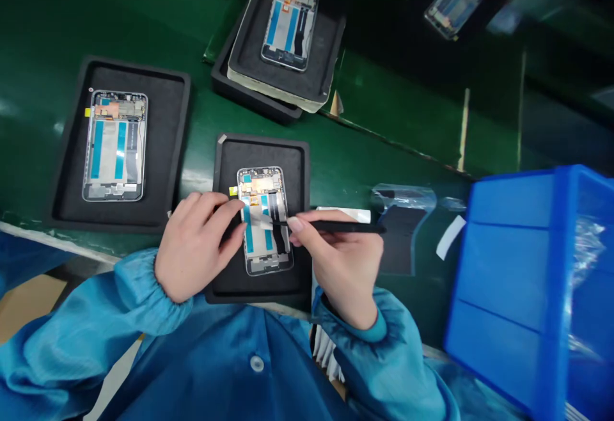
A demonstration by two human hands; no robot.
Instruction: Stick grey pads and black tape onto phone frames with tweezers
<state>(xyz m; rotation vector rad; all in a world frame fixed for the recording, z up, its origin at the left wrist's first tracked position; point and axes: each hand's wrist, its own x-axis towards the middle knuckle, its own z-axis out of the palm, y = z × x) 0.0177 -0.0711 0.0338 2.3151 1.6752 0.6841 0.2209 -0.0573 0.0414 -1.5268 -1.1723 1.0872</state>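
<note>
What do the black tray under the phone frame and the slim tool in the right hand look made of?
The tray looks like matte black foam or rubber, with a dull, soft-looking surface. The slim tool in the right hand looks like dull black plastic, though it could be coated metal. The phone frame is not in question.

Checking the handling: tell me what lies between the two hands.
Head view: a smartphone frame on a black foam tray, the right hand's black tool reaching over it.

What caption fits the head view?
Left hand touches a phone frame in a black tray; right hand holds a slim black tool.
</note>
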